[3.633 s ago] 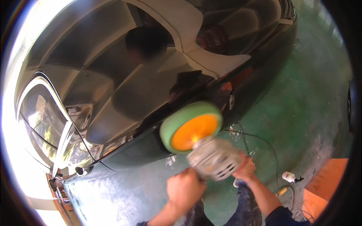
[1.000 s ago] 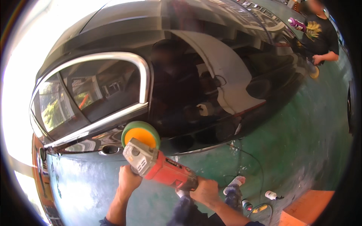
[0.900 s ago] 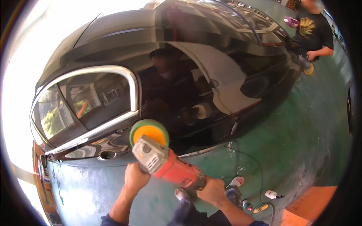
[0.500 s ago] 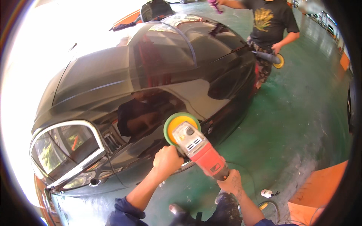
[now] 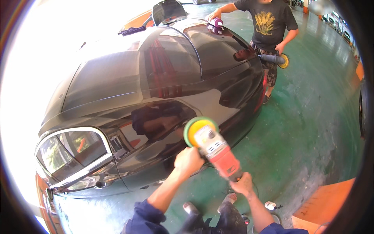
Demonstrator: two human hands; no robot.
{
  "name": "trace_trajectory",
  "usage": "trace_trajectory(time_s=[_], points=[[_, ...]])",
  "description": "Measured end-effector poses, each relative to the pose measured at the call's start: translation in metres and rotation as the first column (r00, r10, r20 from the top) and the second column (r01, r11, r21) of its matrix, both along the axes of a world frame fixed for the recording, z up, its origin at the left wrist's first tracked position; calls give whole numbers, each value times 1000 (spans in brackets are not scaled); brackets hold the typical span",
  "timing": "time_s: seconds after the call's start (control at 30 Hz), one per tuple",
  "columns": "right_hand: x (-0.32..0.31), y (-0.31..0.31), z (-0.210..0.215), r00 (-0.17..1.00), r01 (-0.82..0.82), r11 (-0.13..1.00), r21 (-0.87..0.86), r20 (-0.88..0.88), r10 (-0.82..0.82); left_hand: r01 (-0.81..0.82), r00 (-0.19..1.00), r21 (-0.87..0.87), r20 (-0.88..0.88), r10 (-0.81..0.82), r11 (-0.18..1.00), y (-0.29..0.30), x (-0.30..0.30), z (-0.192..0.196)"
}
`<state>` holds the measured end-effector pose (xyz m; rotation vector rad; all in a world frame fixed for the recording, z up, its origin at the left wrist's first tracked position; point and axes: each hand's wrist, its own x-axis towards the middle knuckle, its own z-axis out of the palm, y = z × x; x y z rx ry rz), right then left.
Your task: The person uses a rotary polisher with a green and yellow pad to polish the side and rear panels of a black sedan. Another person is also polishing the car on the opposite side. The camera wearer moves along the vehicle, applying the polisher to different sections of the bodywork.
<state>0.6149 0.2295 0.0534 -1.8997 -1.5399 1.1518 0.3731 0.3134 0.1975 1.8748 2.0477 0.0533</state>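
I hold a red and silver rotary polisher (image 5: 223,156) in both hands, against the side of a black car (image 5: 105,87). My left hand (image 5: 188,160) is wrapped round its side handle, which the fingers mostly hide. At the rear end of the tool, my right hand (image 5: 244,184) closes round the dark grip. The round pad (image 5: 191,134), yellow with a green rim, is over the rear side panel. Whether it touches the paint or spins, I cannot tell.
Beyond the car's rear, a co-worker (image 5: 269,29) tilts a purple bottle (image 5: 216,22) over the tail and holds another polisher (image 5: 274,59) with a yellow pad. An orange box (image 5: 323,202) and a small white bottle (image 5: 270,205) are at the lower right. A dark cloth (image 5: 131,31) lies on the roof.
My polisher has shifted a little to the right, toward the car's rear, with both hands still on it. The co-worker's purple bottle has come down over the car's tail.
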Motion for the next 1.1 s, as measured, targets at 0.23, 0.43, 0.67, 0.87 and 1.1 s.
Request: trace_trajectory(time_s=[0.23,0.43,0.67,0.87,1.1], points=[[-149,-78,-12,971,-234,972,-29,41,235,-278,959,-28,-56,276,960,-126,-162,-15],[-239,-133,-23,944,-315,949,27,108,311,-345,938,-64,-9,345,936,-196,-258,-33],[-342,-178,-16,858,-504,861,-75,73,508,-456,890,153,91,447,877,-307,-374,-69],[-449,-207,5,552,-834,552,-16,-75,831,-583,806,200,265,530,787,-452,-469,-7],[-489,-298,7,235,-957,271,105,-269,934,-674,698,34,358,620,738,-604,-418,49]])
